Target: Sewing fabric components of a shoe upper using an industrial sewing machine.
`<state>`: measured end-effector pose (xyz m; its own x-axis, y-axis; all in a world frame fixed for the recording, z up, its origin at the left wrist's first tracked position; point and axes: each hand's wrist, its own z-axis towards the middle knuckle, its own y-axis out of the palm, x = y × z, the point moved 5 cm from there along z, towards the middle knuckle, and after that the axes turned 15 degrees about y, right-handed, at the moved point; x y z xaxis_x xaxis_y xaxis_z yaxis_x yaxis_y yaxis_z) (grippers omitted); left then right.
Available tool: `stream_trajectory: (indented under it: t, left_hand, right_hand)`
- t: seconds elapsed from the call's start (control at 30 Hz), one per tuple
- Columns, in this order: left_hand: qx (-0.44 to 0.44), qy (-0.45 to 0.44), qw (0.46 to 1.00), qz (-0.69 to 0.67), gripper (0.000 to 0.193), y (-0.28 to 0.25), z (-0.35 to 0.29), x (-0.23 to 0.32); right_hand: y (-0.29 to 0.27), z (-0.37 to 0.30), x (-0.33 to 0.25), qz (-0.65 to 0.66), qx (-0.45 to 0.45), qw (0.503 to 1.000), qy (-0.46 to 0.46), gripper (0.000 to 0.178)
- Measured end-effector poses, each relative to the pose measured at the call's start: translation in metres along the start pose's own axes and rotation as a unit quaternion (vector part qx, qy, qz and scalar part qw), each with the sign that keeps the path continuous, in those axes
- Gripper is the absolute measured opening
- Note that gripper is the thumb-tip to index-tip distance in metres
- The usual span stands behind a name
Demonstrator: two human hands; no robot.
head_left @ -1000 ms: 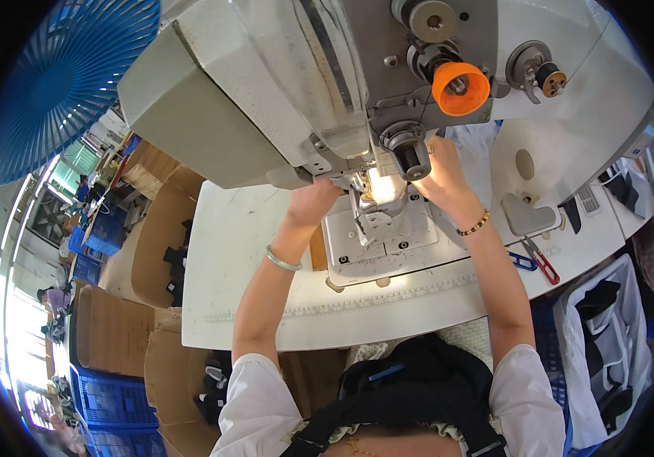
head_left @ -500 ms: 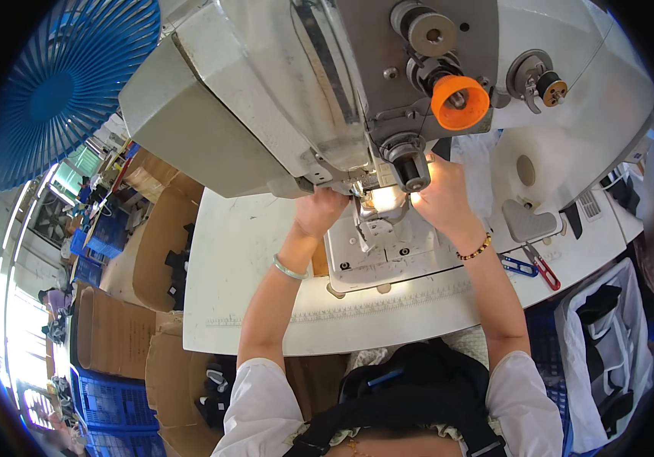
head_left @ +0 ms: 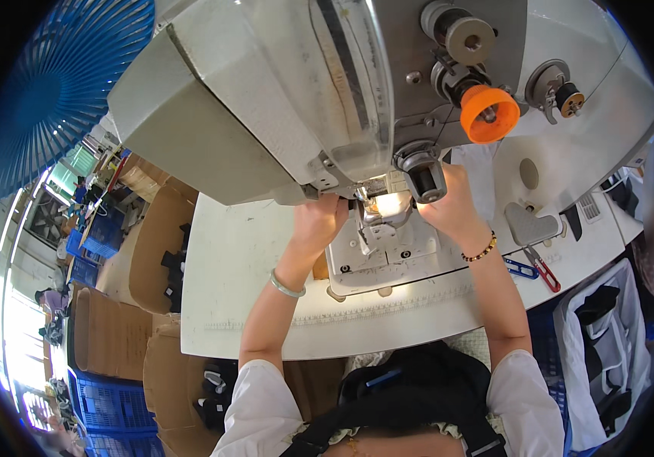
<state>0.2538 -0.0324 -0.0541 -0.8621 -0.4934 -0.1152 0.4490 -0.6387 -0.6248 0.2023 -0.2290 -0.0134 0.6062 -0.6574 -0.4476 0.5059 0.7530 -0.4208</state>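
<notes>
An industrial sewing machine (head_left: pixel 266 84) fills the upper middle, its lamp lighting the needle area (head_left: pixel 388 204). My left hand (head_left: pixel 318 222) is curled closed at the left side of the needle area, its fingertips hidden under the machine head. On the other side, my right hand (head_left: pixel 450 204) is bent closed beside the dark tension knob (head_left: pixel 424 181), which covers part of its fingers. Whatever lies between the fingers of either hand is out of sight. Below them is the white machine bed (head_left: pixel 380 263), with metal presser parts (head_left: pixel 369 238) above it.
Red-handled snips (head_left: pixel 546 276) and blue-handled snips (head_left: pixel 521 268) lie right on the white table (head_left: pixel 235 266). A blue fan (head_left: pixel 45 99) stands upper left. Cardboard boxes (head_left: pixel 113 335) and blue crates (head_left: pixel 113 404) are at left. A white-lined bin (head_left: pixel 570 327) holds dark pieces at right.
The machine head appears lower and further right in the picture, while the table has barely shifted. Both hands stay at the needle area, the left turned slightly and the right a little lower.
</notes>
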Motion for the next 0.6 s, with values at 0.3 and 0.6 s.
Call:
stream_trajectory:
  t: [0.3,0.6]
  left_hand:
    - [0.054,0.091,0.988,0.109,0.011,-0.01,0.01,0.019]
    - [0.038,0.091,0.987,0.125,0.02,-0.01,0.01,0.02]
  right_hand:
    - [0.0,-0.001,0.002,-0.024,0.025,0.998,-0.045,0.018]
    - [0.006,-0.008,0.011,-0.06,-0.081,0.994,0.052,0.029]
